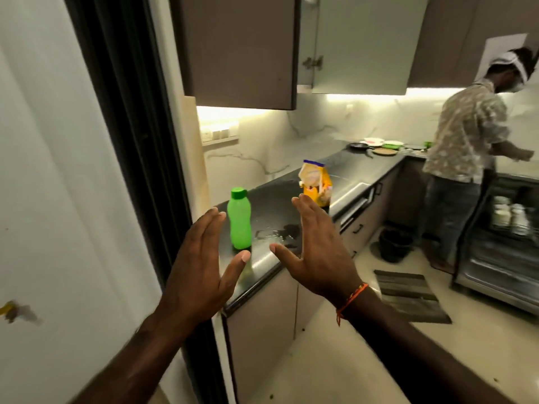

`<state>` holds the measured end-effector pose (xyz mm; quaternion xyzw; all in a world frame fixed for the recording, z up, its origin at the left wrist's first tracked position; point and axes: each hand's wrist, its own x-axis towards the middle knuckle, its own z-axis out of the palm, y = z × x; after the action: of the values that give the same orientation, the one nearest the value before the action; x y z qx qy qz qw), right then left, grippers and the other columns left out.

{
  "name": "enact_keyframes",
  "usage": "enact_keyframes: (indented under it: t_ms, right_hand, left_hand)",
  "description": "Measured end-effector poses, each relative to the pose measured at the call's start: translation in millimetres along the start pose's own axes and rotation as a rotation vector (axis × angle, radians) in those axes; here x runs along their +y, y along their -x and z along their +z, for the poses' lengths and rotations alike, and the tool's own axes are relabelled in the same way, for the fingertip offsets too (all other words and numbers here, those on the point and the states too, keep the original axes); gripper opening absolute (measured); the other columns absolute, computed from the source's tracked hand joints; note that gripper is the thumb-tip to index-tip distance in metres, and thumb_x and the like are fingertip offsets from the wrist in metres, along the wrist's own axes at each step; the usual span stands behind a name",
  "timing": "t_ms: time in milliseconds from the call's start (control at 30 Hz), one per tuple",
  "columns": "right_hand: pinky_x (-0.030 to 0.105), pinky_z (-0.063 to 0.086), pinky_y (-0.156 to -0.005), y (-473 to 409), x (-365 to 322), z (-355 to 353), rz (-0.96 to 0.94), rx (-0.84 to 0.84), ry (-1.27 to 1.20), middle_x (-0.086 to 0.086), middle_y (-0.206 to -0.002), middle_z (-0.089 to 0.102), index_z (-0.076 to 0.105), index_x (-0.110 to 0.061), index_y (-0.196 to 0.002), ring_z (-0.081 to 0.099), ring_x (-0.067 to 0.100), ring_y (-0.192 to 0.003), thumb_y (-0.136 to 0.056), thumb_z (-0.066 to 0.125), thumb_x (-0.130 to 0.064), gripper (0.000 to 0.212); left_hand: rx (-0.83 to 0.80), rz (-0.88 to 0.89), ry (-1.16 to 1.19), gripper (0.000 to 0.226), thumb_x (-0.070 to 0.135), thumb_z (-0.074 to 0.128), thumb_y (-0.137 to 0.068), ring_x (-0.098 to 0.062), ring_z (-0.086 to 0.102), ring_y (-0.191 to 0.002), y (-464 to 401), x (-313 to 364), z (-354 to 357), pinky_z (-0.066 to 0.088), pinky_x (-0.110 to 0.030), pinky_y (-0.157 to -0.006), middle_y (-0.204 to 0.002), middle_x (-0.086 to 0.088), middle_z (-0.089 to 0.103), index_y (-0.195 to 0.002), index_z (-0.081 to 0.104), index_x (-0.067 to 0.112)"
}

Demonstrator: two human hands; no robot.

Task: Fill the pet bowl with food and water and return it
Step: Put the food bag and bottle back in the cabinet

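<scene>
A green plastic bottle (239, 218) with a green cap stands upright near the front corner of the dark countertop (354, 167). Behind it, further along the counter, stands a yellow food bag (316, 182) with its top open. My left hand (201, 266) is raised flat with fingers apart, just left of and in front of the bottle, holding nothing. My right hand (316, 249) is raised the same way to the right of the bottle, partly covering the bag's base. No pet bowl is in view.
A small wet patch (277, 233) lies on the counter between my hands. Another person (463, 158) stands at the far counter beside an open rack of dishes (509, 218). A dark bucket (393, 243) and a striped mat (409, 295) sit on the floor. Plates and pans (376, 145) are at the back.
</scene>
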<state>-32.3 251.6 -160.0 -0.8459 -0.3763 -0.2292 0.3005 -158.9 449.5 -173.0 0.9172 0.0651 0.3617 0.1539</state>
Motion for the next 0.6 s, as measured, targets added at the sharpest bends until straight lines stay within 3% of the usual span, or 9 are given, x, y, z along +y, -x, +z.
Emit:
enact_keyframes:
  t_ms: [100,233,433,600]
  right_hand:
    - [0.032,0.022,-0.122,6.5,21.7,-7.4,0.066,0.045,0.051,0.009,-0.168,0.027,0.024,-0.013,-0.162,0.024,0.022,-0.155,-0.091,0.064,-0.06,0.093]
    - [0.03,0.017,-0.121,11.3,44.0,-11.2,0.185,0.065,0.095,0.003,-0.17,0.021,0.016,-0.021,-0.163,0.019,0.018,-0.156,-0.089,0.057,-0.067,0.096]
    - [0.032,0.018,-0.12,8.4,64.9,-7.3,0.293,0.089,0.143,-0.002,-0.171,0.016,0.011,-0.028,-0.162,0.015,0.016,-0.157,-0.088,0.06,-0.067,0.097]
    - [0.03,0.019,-0.118,2.4,77.2,-1.7,0.352,0.1,0.142,-0.002,-0.171,0.013,0.01,-0.028,-0.162,0.014,0.016,-0.157,-0.088,0.063,-0.066,0.099]
  left_hand:
    - [-0.056,0.054,0.02,0.088,0.069,0.041,-0.095,-0.017,0.018,-0.158,-18.7,5.7,20.8,0.02,-0.038,-0.127,-0.172,-0.004,0.021,-0.163,0.025,0.015]
    - [-0.11,0.142,0.043,0.089,0.07,0.045,-0.095,-0.018,0.014,-0.159,-43.4,7.0,46.0,0.016,-0.037,-0.127,-0.173,-0.002,0.017,-0.163,0.021,0.019]
    - [-0.141,0.159,0.068,0.093,0.075,0.044,-0.093,-0.015,0.003,-0.16,-71.7,-2.3,74.3,0.007,-0.034,-0.124,-0.175,0.003,0.003,-0.164,0.007,0.028]
    - [-0.187,0.157,0.04,0.099,0.073,0.049,-0.092,-0.021,-0.001,-0.161,-92.0,-8.2,92.0,0.009,-0.039,-0.127,-0.175,-0.002,-0.004,-0.165,0.005,0.023]
